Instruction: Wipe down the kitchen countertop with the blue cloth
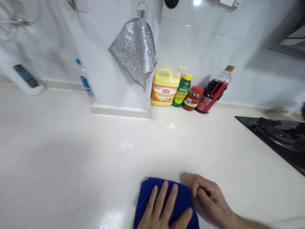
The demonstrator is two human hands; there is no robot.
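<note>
A folded blue cloth [182,197] lies flat on the white countertop [107,165] at the bottom middle of the head view. My left hand [162,210] rests palm down on it, fingers stretched out and apart, thumb off to the right. Just right of the cloth, my right hand [212,198] is loosely closed beside its edge, fingers curled in and thumb tucked under. Nothing shows inside that hand. The lower part of the cloth is cut off by the frame and covered by my left hand.
Along the wall stand a yellow detergent jug [164,90], a green bottle [182,90], a red-lidded jar [193,98] and a dark sauce bottle [214,90]. A black gas stove [276,133] is at right. A silver mesh cloth [135,47] hangs from a hook. A clear bottle [84,79] stands left.
</note>
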